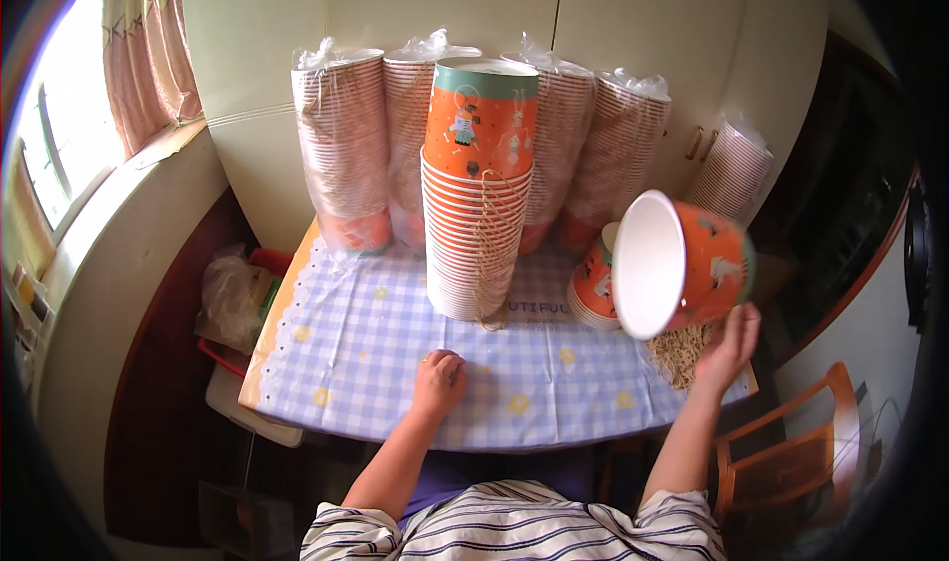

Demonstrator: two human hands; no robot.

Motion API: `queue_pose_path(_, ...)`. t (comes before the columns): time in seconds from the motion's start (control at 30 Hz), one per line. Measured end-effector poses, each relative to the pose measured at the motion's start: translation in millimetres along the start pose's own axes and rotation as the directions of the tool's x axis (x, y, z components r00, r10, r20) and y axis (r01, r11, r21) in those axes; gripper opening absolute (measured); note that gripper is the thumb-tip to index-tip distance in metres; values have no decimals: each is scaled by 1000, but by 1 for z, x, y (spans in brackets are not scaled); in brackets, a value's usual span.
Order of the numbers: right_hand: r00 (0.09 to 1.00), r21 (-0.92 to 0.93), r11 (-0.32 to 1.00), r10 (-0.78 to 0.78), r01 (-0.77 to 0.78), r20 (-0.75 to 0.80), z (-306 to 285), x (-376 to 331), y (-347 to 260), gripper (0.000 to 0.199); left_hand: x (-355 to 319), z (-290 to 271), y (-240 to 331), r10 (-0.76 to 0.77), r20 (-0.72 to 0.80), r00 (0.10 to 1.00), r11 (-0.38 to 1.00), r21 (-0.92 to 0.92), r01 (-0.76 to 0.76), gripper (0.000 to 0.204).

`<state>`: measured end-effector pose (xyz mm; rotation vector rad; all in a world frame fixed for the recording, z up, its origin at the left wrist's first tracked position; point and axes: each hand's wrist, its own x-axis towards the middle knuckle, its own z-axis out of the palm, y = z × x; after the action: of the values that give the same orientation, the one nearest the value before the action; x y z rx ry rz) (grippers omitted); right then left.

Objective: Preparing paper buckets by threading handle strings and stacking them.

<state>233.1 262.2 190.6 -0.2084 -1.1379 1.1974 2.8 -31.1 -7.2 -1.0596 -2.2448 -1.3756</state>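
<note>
My right hand (729, 345) holds up an orange paper cup (680, 262) by its base, tilted so its white inside faces left. My left hand (438, 378) rests on the blue checked tablecloth (356, 353), its fingers curled and nothing seen in it. In front of it rises a tall stack of orange cups (476, 200) with string handles hanging down its side. A short stack of the same cups (593, 286) sits right of it, behind the held cup. A pile of tan strings (680, 351) lies on the table by my right hand.
Several plastic-wrapped cup stacks (344, 151) line the back of the table against pale cabinets. Another wrapped stack (730, 171) leans at far right. A wooden chair (791, 452) stands at right, a bag and boxes (232, 299) on the floor at left, beside a curtained window (59, 116).
</note>
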Motion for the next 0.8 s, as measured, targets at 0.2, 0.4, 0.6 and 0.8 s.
queue_pose_path(0.2, 559, 382, 465, 808, -798, 185, -45, -86, 98, 21, 0, 0, -1, 46, -19, 999, 999, -5, -47, 10)
queue_pose_path(0.4, 488, 610, 66, 670, -790, 559, -95, -141, 154, 28, 4, 1, 4, 52, -8, 999, 999, 12, -52, 8)
queue_pose_path(0.6, 357, 460, 298, 933, -836, 46, -52, -172, 118, 18, 2, -2, 6, 21, -15, 1000, 999, -30, -22, 7)
queue_pose_path(0.8, 300, 230, 250, 929, -941, 216, -79, -174, 115, 22, 11, -10, 38, -196, 119, 973, 948, -231, 219, 15)
